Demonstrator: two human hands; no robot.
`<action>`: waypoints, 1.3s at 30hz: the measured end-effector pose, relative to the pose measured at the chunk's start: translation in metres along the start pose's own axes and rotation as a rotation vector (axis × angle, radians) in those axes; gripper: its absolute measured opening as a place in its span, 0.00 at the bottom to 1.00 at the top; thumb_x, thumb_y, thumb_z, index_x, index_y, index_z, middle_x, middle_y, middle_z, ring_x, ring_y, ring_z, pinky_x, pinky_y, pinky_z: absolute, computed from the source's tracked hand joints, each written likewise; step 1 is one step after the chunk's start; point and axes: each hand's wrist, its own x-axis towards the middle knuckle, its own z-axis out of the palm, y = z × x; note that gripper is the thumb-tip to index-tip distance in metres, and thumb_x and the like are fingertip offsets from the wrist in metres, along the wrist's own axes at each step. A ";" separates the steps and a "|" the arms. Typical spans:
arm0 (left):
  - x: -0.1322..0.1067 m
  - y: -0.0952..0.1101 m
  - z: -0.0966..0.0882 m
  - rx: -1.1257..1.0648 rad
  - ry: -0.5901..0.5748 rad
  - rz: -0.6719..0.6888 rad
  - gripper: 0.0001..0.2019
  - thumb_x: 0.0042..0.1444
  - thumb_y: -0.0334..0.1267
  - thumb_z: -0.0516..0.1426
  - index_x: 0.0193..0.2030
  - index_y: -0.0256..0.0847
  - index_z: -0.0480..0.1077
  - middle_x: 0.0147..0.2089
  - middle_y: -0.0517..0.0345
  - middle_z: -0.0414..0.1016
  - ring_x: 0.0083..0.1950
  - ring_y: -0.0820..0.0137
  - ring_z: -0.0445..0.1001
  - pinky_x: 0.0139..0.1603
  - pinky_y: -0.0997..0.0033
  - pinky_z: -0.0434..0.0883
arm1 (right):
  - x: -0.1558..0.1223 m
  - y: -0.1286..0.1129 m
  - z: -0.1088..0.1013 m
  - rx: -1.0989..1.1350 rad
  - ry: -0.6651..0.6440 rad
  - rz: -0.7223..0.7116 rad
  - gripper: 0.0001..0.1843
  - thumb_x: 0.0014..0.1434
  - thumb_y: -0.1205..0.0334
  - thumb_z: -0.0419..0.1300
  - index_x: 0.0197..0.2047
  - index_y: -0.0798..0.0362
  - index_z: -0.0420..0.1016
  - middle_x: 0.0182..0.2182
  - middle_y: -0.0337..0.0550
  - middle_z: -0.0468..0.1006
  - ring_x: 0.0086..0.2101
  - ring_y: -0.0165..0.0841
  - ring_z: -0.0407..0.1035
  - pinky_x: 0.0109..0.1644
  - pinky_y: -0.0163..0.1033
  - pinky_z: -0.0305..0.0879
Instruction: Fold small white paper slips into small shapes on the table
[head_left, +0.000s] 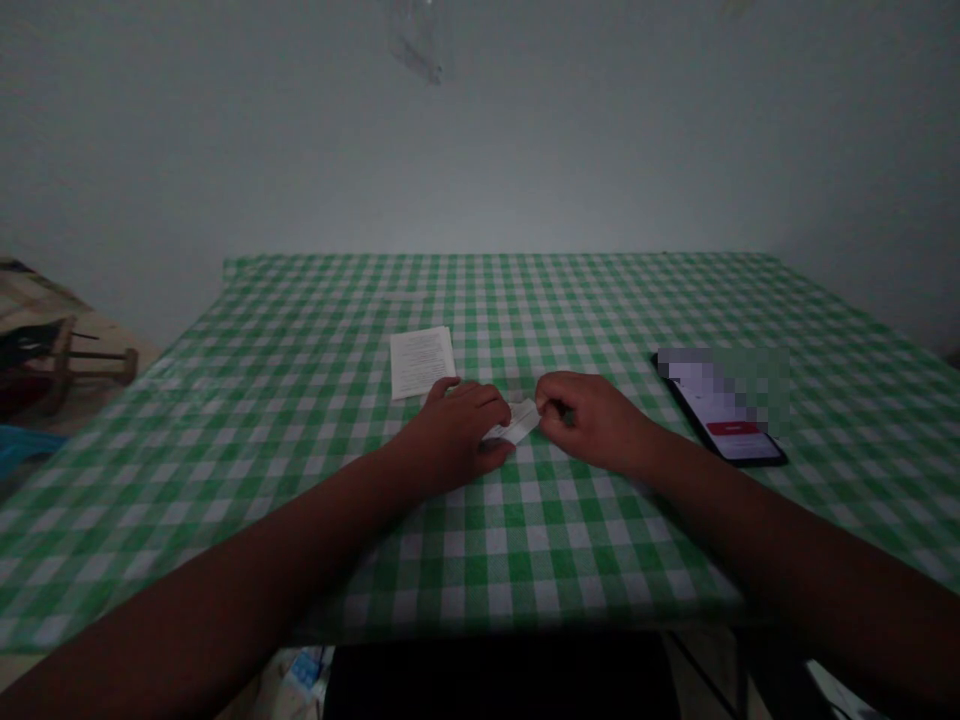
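Between my two hands, low over the table, is a small white strip [519, 424] that looks like folded paper or a thin packet; I cannot make out which. My left hand [466, 432] rests over its left part, with fingers curled on top and the thumb along its near edge. At the strip's right end my right hand [589, 415] is closed in a pinch, thumb against forefinger. Just beyond my left hand lies a folded printed leaflet [420, 362], its lower edge close to my fingers.
A green-and-white checked cloth [592, 570] covers the table. To the right of my right hand lies a phone [739, 425] with its screen lit. A pale wall [525, 150] stands behind the table, with a clear plastic bag [420, 40] hanging on it. Wooden furniture [90, 360] stands at left.
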 end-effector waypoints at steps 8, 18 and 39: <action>-0.002 -0.008 -0.006 -0.071 -0.042 0.040 0.13 0.56 0.32 0.56 0.49 0.45 0.67 0.51 0.56 0.75 0.56 0.62 0.71 0.67 0.45 0.50 | -0.002 0.008 0.004 -0.087 -0.167 -0.279 0.13 0.57 0.65 0.61 0.46 0.53 0.70 0.43 0.47 0.75 0.44 0.40 0.65 0.52 0.47 0.61; 0.000 -0.006 -0.009 -0.107 -0.039 0.020 0.07 0.61 0.43 0.58 0.42 0.44 0.71 0.48 0.57 0.75 0.55 0.62 0.71 0.66 0.42 0.49 | 0.003 0.010 0.007 -0.037 -0.176 -0.273 0.08 0.66 0.64 0.56 0.38 0.54 0.75 0.36 0.43 0.76 0.39 0.35 0.68 0.50 0.44 0.61; 0.002 -0.015 0.004 -0.109 0.034 -0.003 0.09 0.63 0.38 0.55 0.47 0.47 0.74 0.48 0.58 0.76 0.53 0.62 0.71 0.64 0.44 0.53 | 0.003 0.025 0.015 -0.115 -0.073 -0.048 0.09 0.63 0.59 0.60 0.32 0.53 0.71 0.33 0.43 0.71 0.38 0.36 0.64 0.47 0.44 0.60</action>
